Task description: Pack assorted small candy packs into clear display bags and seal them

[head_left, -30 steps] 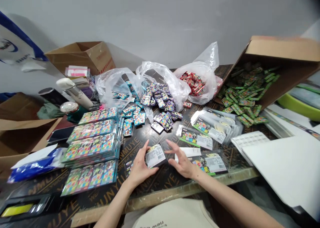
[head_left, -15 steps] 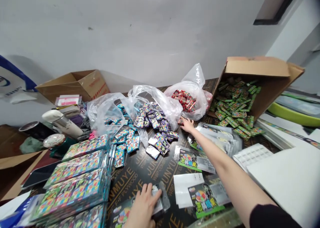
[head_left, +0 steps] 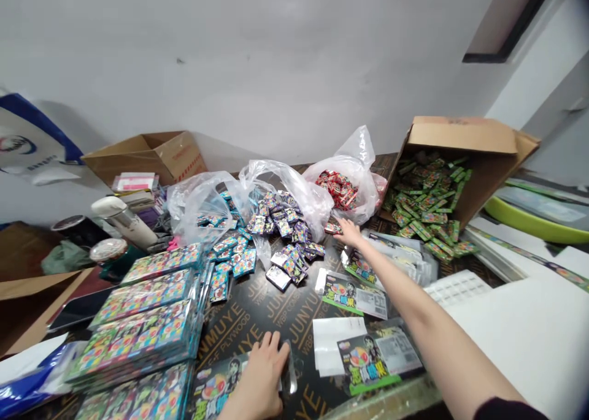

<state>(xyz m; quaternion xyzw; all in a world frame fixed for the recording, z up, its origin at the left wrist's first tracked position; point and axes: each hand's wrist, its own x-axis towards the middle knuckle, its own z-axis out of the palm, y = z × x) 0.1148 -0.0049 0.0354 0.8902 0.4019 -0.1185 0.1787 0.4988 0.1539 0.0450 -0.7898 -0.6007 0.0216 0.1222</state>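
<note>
My left hand (head_left: 258, 378) lies palm down at the front of the table, fingers stretched over a clear-and-black printed plastic bag (head_left: 215, 384). The bag's other end shows just right of the fingers. My right hand (head_left: 350, 232) reaches far forward, fingers extended, its tips at the right edge of a small red packet (head_left: 333, 229) on the table. Whether the fingertips press on that packet is hard to see. Behind it stands a clear bag (head_left: 365, 190) of red packets (head_left: 338, 190). Purple packets (head_left: 285, 214) are heaped to its left.
Stacks of blue-edged packs (head_left: 142, 328) stand at the left, near a white bottle (head_left: 124, 222). Blue packets (head_left: 243, 262) spill from a bag. A tipped cardboard box (head_left: 464, 137) holds green packets (head_left: 421, 208). More printed bags (head_left: 368, 358) lie under my right forearm.
The view has shifted slightly. My right fingers, earlier over the red packet, now sit at its right edge, leaving more of it visible. My left hand has moved slightly left and down with the printed bag.
</note>
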